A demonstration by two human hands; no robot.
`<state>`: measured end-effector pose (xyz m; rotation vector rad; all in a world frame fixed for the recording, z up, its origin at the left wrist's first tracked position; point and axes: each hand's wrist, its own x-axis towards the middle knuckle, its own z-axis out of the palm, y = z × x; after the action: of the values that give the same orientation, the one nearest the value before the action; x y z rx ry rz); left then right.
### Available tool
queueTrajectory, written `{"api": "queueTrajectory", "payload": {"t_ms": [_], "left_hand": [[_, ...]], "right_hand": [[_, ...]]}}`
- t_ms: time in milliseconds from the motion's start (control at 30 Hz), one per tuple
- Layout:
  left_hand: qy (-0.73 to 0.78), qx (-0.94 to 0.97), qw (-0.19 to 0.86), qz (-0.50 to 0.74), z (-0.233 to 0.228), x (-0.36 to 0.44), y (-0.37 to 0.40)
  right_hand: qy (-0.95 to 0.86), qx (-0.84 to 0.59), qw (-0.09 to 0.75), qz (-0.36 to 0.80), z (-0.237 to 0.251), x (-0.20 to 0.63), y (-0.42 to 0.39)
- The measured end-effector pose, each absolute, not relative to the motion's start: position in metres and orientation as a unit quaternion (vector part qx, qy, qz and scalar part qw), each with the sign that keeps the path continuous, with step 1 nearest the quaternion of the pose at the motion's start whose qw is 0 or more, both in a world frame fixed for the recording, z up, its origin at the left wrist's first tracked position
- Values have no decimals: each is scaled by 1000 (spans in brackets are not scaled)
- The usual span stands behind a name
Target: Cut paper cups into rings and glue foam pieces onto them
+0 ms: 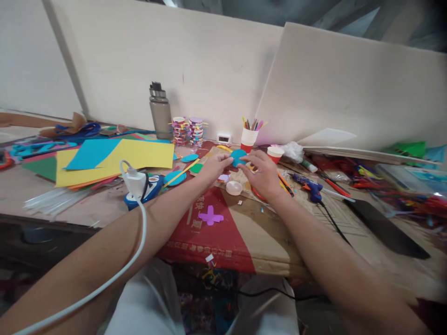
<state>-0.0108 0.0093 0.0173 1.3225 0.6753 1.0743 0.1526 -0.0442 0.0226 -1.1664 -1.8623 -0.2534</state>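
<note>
My left hand [215, 166] and my right hand [262, 176] meet over the far middle of the work table, both pinching a round blue paper disc [238, 157] held a little above the cardboard sheet [244, 232]. Just below the hands lie a small white tape roll [233, 188] and a purple cross-shaped paper cutout [210, 216]. More blue and green paper ovals [190, 158] lie to the left of my left hand.
Yellow and blue paper sheets [139, 156] cover the left; a white charger with cable [134, 182] lies near my left forearm. A grey bottle [159, 111], paper stacks [188, 130], cups with sticks [249, 136] stand behind. A blue glue gun [312, 188] lies right.
</note>
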Motion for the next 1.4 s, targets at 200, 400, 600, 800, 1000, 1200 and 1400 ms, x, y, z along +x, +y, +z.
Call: {"api": "queueTrajectory", "payload": {"t_ms": [200,400,600,800,1000,1200,1400], "left_hand": [[348,629,548,428,21,-11,8],[327,619,571,429,15,-11,11],[329,564,613,444,15,-9,12],[354,470,615,525,20,-11,15],[373,416,595,578,19,-14,22],[382,427,588,571,19,-14,23],[379,440,588,563,19,-13,21]], "right_hand": [[-614,-539,554,159,22,158,-35],[-561,-547,550,289,17,156,-30],[-553,-532,558,316,16,154,-30],[-615,-538,535,213,24,146,-43],[-779,-430,332,312,35,119,-76],[-858,-389,195,274,29,98,-95],[-849,-402,145,311,23,94,-95]]}}
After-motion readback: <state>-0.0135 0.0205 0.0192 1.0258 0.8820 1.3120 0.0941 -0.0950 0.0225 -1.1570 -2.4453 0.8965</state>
